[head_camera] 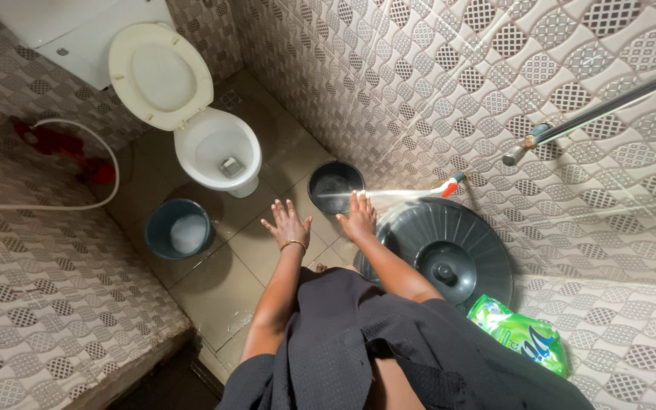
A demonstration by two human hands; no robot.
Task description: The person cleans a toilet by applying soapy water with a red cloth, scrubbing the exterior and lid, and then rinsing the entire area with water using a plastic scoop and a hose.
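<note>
The patterned tiled wall [434, 83] and the plain floor tiles [222, 288] enclose a small washroom seen from above. The toilet [218, 148] stands at the upper left with its seat and lid [161, 72] raised against the cistern [77, 30]. A large dark bin lid [449, 254], ribbed and knobbed, covers a container set against the wall directly below the tap, a position that suits filling. A teal bucket [178, 228] holding foamy water sits on the floor left of the toilet base. A smaller black bucket [335, 184] sits below the water stream [396, 193], placed to catch it. The stream issues from a red-handled wall tap [452, 184] (the metal pipe [594, 114] above it runs along the wall). A green detergent packet [521, 334] lies beside the bin lid, within reach.

The right hand [359, 216] is extended flat, fingers together, into the stream, apparently to wet or rinse it. The left hand [286, 225], wearing a thin bracelet [292, 244], is held clear of the water with fingers spread, holding nothing.
</note>
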